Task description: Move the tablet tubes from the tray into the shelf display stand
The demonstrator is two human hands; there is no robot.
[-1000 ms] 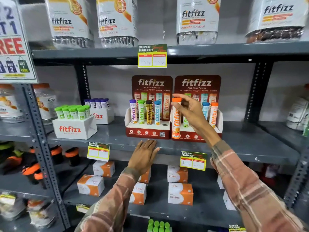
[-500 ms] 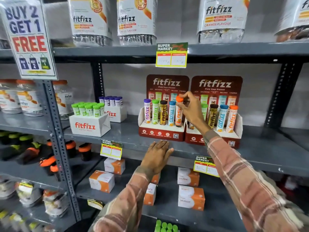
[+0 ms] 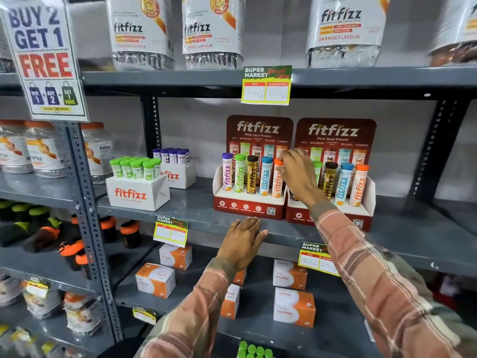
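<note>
Grey metal shelf (image 3: 180, 208): your right hand (image 3: 296, 174) pinches the orange-capped tablet tube (image 3: 277, 180) in the red cardboard stand's (image 3: 247, 206) rightmost slot; your left hand (image 3: 242, 241) rests flat, fingers spread, on the shelf's front edge.

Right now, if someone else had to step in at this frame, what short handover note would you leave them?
Right hand: fingertips on the cap of the orange tube, which stands in the last slot of the left display stand.
Left hand: flat on the shelf edge, holding nothing.
Done: left stand shows five tubes. The right display stand shows four; its first slot is hidden by the hand.
Left: let go of the orange tube. Further tubes may remain; green caps show at the bottom edge.
</note>
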